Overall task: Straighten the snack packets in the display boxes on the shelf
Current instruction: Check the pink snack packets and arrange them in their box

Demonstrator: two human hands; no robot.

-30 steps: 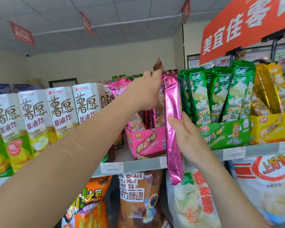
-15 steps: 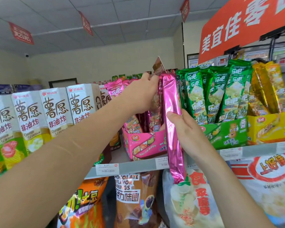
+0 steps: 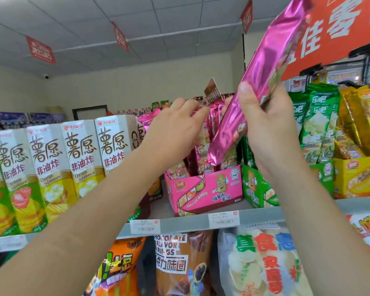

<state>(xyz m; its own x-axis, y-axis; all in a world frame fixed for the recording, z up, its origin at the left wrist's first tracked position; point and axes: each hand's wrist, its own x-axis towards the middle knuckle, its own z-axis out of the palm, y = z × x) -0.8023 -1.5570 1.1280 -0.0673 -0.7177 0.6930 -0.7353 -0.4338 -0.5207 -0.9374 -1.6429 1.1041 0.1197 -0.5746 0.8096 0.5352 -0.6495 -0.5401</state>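
My right hand (image 3: 267,129) grips a long pink foil snack packet (image 3: 263,67), tilted with its top far up to the right and its lower end just above the pink display box (image 3: 203,191). The box stands on the shelf (image 3: 179,223) with more pink packets (image 3: 203,142) upright inside. My left hand (image 3: 171,133) reaches over the box, fingers spread and touching the tops of those packets, pushing them left. A green display box (image 3: 256,189) of green packets (image 3: 316,120) stands right of the pink one, then a yellow box (image 3: 357,178).
White chip cartons (image 3: 79,154) line the shelf to the left. A small brown card (image 3: 213,90) sticks up behind the pink packets. Large snack bags (image 3: 261,263) hang on the shelf below. An orange sign (image 3: 338,33) hangs above right.
My right hand has lifted the pink packet from hanging upright in front of the shelf edge to high and tilted over the box. My left hand's fingers have opened over the packets.
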